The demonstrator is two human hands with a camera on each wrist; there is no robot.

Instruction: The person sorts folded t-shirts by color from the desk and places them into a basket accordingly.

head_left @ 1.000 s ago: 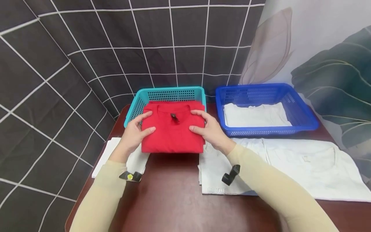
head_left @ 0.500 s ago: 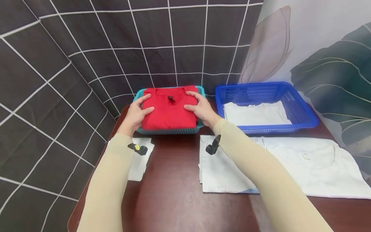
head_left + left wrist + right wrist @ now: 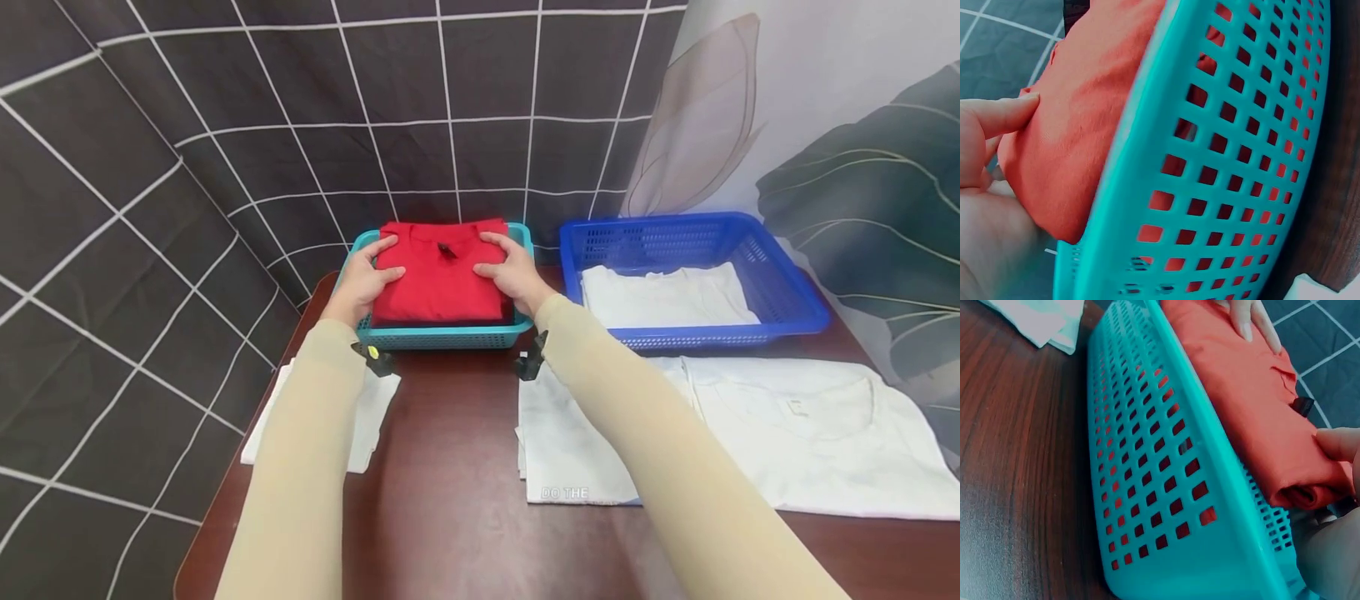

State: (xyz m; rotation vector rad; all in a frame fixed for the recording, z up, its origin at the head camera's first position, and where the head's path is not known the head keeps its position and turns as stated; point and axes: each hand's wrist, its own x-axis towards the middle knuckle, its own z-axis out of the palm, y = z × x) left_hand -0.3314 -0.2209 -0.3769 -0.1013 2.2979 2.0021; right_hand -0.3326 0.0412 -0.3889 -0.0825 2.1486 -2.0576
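A person's left hand [image 3: 362, 282] and right hand [image 3: 519, 272] are clamped on opposite sides of a folded red shirt [image 3: 444, 287], holding it between them at the mouth of a teal basket [image 3: 442, 337] just beneath the grip. Placing appears to be the step in hand; the next move likely calls for settling it level, then letting go.
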